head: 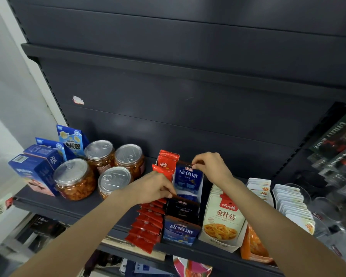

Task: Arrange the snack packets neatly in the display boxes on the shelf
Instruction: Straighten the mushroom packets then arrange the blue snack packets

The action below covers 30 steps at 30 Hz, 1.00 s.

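A dark grey metal shelving unit [188, 120] fills the view, its slatted back panel [188, 37] rising behind 1 bare upper shelf [168, 70]. A white wall [12, 92] stands at its left, and a torn sticker scrap [78, 100] clings to the panel.

The left hand [151, 186] covers the far end of the red packets [148, 224], and its fingertips hide the top edge of the dark packet [182, 208]. The blue display box [181, 229] hides that packet's lower part. The right hand [210, 166] covers the upper right corner of the blue packet [188, 176]. Both forearms run off the near edge. At the far right, the hanging packs [340, 148] are blurred and cut by the edge. Print on the jars [76, 178] is too small to read.
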Each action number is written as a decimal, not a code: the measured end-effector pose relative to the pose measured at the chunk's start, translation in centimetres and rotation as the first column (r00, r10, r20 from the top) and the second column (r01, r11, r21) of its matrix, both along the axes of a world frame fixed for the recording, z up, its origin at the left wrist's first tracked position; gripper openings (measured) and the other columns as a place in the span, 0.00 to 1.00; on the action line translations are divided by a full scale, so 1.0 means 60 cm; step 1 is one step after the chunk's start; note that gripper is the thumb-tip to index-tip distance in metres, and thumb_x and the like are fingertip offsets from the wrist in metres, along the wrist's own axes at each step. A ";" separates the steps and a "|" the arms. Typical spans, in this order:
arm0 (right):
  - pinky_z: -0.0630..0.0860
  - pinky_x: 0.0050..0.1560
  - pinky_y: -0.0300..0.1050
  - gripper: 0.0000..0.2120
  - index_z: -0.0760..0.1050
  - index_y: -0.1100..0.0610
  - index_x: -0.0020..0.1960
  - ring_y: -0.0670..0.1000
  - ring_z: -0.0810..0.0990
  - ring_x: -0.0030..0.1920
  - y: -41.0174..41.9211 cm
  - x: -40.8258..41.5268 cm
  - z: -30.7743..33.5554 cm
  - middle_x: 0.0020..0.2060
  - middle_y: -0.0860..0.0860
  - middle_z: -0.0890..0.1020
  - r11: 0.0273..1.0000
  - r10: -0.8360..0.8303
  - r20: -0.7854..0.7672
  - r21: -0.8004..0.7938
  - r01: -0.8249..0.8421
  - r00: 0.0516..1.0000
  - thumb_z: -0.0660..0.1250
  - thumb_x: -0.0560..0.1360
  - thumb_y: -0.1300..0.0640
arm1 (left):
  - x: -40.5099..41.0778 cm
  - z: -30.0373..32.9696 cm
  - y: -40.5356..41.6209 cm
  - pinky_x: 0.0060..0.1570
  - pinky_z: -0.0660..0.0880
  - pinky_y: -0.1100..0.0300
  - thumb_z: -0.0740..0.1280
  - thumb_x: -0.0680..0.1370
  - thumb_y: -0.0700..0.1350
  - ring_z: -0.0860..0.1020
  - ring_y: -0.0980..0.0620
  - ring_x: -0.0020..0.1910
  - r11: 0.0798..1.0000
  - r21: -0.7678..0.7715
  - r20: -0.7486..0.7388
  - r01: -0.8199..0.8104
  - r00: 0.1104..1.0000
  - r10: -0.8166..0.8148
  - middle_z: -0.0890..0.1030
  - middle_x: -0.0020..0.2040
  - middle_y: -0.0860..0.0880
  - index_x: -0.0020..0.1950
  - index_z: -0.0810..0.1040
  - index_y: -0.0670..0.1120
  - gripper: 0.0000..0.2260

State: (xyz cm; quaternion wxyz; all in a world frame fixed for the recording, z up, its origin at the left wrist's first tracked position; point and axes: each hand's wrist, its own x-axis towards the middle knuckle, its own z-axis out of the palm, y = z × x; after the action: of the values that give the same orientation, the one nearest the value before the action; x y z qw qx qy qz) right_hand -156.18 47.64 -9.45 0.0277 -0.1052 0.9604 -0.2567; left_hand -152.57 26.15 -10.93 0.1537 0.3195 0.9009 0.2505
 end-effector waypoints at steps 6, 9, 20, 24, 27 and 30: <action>0.77 0.46 0.45 0.06 0.75 0.57 0.52 0.50 0.77 0.48 -0.008 -0.007 -0.022 0.49 0.53 0.77 0.968 -0.048 -0.110 0.241 0.074 0.993 0.66 0.76 0.58 | -0.006 0.001 0.009 0.58 0.75 0.62 0.66 0.78 0.41 0.74 0.65 0.52 1.000 -0.018 0.000 -0.012 1.000 0.012 0.81 0.56 0.53 0.57 0.81 0.47 0.10; 0.75 0.48 0.44 0.09 0.75 0.56 0.55 0.50 0.74 0.53 -0.015 -0.011 -0.030 0.53 0.53 0.76 0.935 0.027 -0.180 0.351 0.039 0.983 0.66 0.76 0.59 | -0.008 -0.004 0.011 0.58 0.75 0.59 0.66 0.78 0.41 0.76 0.62 0.54 0.999 -0.026 -0.002 -0.022 1.000 0.021 0.81 0.56 0.53 0.57 0.81 0.48 0.10; 0.77 0.53 0.46 0.10 0.77 0.54 0.57 0.47 0.77 0.52 0.004 0.057 -0.001 0.51 0.50 0.78 1.000 0.029 -0.038 -0.007 -0.029 0.999 0.66 0.76 0.56 | -0.008 -0.025 0.024 0.53 0.77 0.59 0.71 0.73 0.39 0.79 0.58 0.47 0.992 0.046 0.074 -0.119 0.991 0.115 0.82 0.46 0.51 0.46 0.81 0.46 0.04; 0.77 0.55 0.44 0.13 0.79 0.54 0.58 0.45 0.79 0.53 0.006 0.091 -0.007 0.53 0.49 0.82 0.981 0.193 0.274 -0.028 -0.193 0.942 0.68 0.75 0.53 | -0.005 -0.028 0.027 0.52 0.77 0.62 0.72 0.73 0.39 0.79 0.58 0.45 0.969 0.136 0.132 -0.206 0.973 0.189 0.81 0.43 0.54 0.43 0.81 0.47 0.04; 0.77 0.56 0.47 0.13 0.78 0.53 0.59 0.47 0.77 0.57 0.003 0.097 -0.018 0.57 0.51 0.80 0.975 0.153 0.242 0.122 -0.186 0.958 0.67 0.76 0.57 | -0.002 -0.029 0.028 0.51 0.76 0.63 0.71 0.73 0.39 0.79 0.58 0.46 0.954 0.160 0.129 -0.252 0.964 0.233 0.81 0.44 0.53 0.44 0.80 0.47 0.04; 0.77 0.53 0.47 0.10 0.78 0.52 0.56 0.49 0.77 0.57 -0.005 0.101 -0.024 0.55 0.51 0.80 0.966 0.104 0.150 0.219 -0.136 0.983 0.66 0.76 0.58 | 0.004 -0.032 0.029 0.50 0.75 0.66 0.71 0.74 0.38 0.78 0.59 0.47 0.959 0.146 0.110 -0.243 0.967 0.228 0.82 0.47 0.51 0.47 0.80 0.46 0.04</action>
State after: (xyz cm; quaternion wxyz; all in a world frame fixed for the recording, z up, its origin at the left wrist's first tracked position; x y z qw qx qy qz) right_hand -150.13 47.31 -10.91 0.1211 -0.1414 0.9712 -0.1490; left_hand -152.36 27.91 -12.85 0.1384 0.2091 0.9018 0.3521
